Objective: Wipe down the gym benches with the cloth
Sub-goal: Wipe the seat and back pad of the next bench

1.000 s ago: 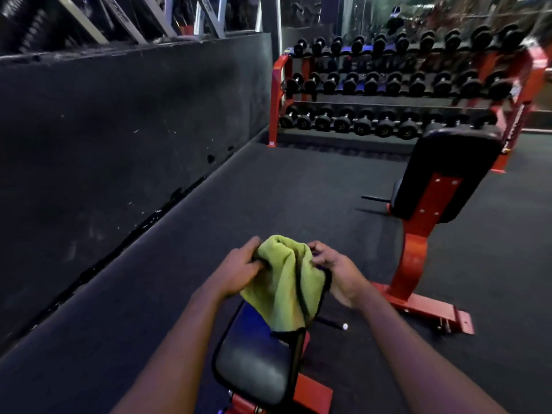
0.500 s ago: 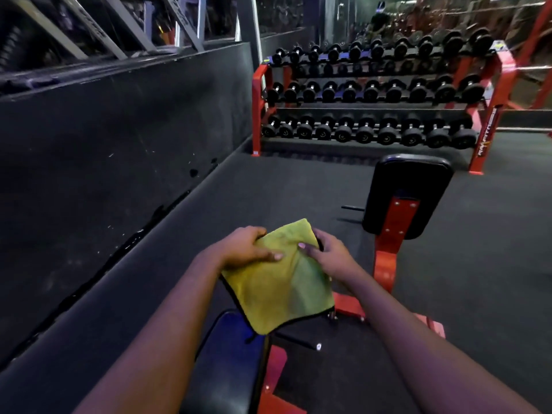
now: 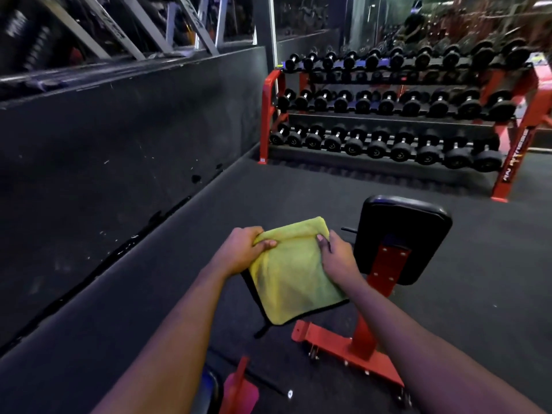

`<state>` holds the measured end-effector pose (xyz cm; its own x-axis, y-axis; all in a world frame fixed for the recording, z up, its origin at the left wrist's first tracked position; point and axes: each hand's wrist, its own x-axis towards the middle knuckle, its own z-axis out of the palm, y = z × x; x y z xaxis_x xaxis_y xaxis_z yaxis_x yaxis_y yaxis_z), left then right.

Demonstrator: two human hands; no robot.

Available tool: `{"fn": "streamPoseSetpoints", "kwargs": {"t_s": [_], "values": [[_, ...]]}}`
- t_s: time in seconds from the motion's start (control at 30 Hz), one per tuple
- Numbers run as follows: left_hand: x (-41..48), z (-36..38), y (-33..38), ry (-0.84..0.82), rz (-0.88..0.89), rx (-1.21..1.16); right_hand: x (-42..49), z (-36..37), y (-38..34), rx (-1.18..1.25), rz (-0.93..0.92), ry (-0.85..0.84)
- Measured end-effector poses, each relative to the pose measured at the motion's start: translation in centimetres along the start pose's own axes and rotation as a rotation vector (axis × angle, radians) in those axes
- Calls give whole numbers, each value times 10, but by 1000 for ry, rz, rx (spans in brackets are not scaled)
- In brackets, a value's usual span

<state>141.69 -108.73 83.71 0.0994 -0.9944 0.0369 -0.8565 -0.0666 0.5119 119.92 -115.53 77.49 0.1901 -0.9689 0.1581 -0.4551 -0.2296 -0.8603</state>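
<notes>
Head view: the yellow cloth (image 3: 292, 282), bunched a second ago, now hangs smoothed into a flat fold in mid-air, just left of the upright bench (image 3: 403, 231), apparently ready for wiping. Arms outstretched, the left hand (image 3: 242, 252) and right hand (image 3: 337, 258) each pinch a top corner in a closed grip.
</notes>
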Motion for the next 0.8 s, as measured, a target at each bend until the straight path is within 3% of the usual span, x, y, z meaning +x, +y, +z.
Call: {"fn": "streamPoseSetpoints", "kwargs": {"t_s": [0.3, 0.6, 0.8], "values": [[112, -5, -31, -15, 17, 4, 121, 15, 9, -33, -1, -15], [354, -6, -141, -115, 19, 4, 343, 109, 48, -39, 29, 59], [512, -24, -172, -205, 108, -64, 469, 134, 44, -21, 122, 165]]}}
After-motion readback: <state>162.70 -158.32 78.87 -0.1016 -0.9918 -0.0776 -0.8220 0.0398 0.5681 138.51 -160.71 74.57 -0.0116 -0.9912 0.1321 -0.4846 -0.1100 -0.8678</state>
